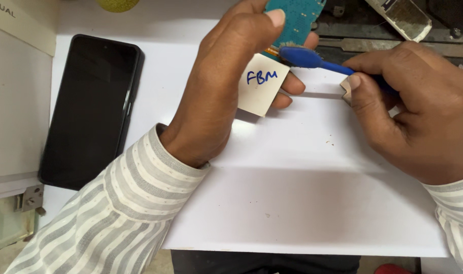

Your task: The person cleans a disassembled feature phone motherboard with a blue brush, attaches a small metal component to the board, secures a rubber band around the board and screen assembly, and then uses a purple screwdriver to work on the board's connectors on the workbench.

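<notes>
Hands meet over a white sheet of paper [302, 203] spread on the desk [89, 20]. Left hand [226, 86], coming in from a grey and white striped sleeve [104, 218], is closed around a teal circuit board [295, 18], its thumb pressed on the near face and its fingers curled behind; the board stands tilted, lifted clear of the paper, near the top middle of the view. A cream paper tag [262, 86] with blue handwriting hangs from the board's lower end, against the left fingers. Right hand [414, 111], in a matching striped cuff, pinches the handle of a blue brush [312, 60] between thumb and fingers; the brush head rests against the lower edge of the board, just above the tag. A few small brown specks lie on the paper below the hands. Left of the paper, a black smartphone [92, 109] lies flat with its screen dark, well apart from the hands. A cream booklet [18, 25] sits at the far left edge. At the top edge, part of a yellow-green round object [117, 4] shows. Behind the right hand is a dark metal fixture [393, 43], and a tool with a pale, worn head [401, 18] rests on it.
</notes>
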